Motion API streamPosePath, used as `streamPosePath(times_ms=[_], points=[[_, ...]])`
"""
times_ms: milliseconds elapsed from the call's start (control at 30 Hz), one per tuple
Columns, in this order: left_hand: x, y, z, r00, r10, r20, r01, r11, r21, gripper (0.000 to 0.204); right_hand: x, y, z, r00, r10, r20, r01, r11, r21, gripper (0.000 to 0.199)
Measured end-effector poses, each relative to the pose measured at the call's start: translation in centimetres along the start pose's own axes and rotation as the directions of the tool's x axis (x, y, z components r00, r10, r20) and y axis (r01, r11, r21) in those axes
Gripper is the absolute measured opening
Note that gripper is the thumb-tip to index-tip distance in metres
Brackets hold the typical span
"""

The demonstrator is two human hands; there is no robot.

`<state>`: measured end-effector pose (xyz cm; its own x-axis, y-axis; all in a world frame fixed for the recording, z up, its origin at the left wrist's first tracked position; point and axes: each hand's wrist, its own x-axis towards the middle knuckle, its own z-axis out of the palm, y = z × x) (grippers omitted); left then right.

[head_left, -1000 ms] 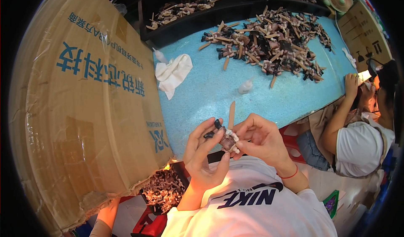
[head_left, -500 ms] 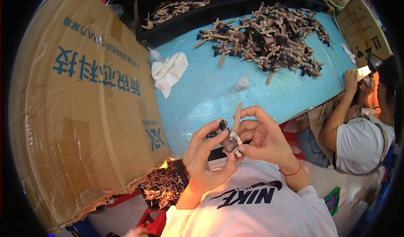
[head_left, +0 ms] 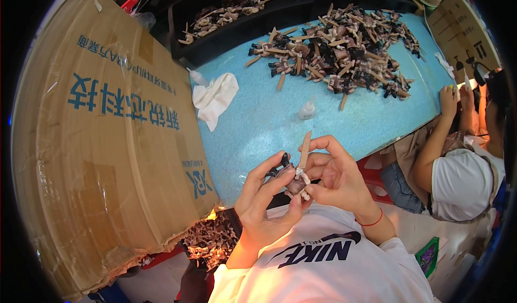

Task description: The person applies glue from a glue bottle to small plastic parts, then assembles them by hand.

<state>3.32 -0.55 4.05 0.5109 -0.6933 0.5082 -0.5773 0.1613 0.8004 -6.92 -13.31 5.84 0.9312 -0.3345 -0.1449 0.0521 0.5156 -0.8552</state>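
Between my two hands is a small figurine (head_left: 296,183) with a brown body, black boots and a flat tan blade pointing up and away from me. My left hand (head_left: 263,198) pinches it by the body and boots, the fingers closed on it. From the other side, my right hand (head_left: 340,180) grips its pale end near the base of the blade, thumb and fingers closed. Part of the figurine is hidden by my fingers. Beyond my hands, a small translucent bottle (head_left: 307,110) stands on the blue tabletop (head_left: 258,122).
A big heap of similar figurines (head_left: 344,50) covers the table's far side. Black trays (head_left: 215,33) with more line the back. A white cloth (head_left: 214,99) lies left, beside a large cardboard box (head_left: 107,141). At right sits a co-worker (head_left: 458,182). A bin of parts (head_left: 212,238) stands below.
My hands and the figurine keep nearly the same place and hold. The view has shifted slightly. At the right, the co-worker's hands have moved a little.
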Motion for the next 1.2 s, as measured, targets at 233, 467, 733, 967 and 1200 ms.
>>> streamPosePath(times_ms=[233, 467, 733, 967, 1200], points=[[0.5, 0.2, -0.5, 0.994, -0.003, 0.106, 0.006, 1.0, -0.028, 0.04, -0.4, 0.0, -0.4, 1.0, 0.006, -0.024, -0.006, 1.0, 0.009, 0.053], [0.2, 0.2, -0.1, 0.995, -0.045, 0.094, 0.05, 0.998, -0.048, 0.043, -0.4, 0.2, -0.4, 1.0, -0.012, -0.021, 0.012, 1.0, 0.001, 0.054], [-0.5, -1.0, 1.7, 0.81, -0.575, 0.116, 0.456, 0.493, -0.741, 0.035, 0.1, -0.1, 0.0, 0.992, -0.007, -0.123, -0.008, 0.992, -0.124, 0.041], [-0.6, -1.4, 2.1, 0.755, -0.513, 0.409, 0.337, -0.231, -0.913, 0.045, -0.5, 0.1, -0.9, 0.763, -0.646, 0.036, 0.353, 0.37, -0.859, 0.03], [-1.0, -1.4, 2.7, 0.746, -0.41, 0.524, 0.323, -0.466, -0.824, 0.039, -0.3, 0.7, -0.4, 0.759, -0.627, 0.174, 0.36, 0.182, -0.915, 0.037]])
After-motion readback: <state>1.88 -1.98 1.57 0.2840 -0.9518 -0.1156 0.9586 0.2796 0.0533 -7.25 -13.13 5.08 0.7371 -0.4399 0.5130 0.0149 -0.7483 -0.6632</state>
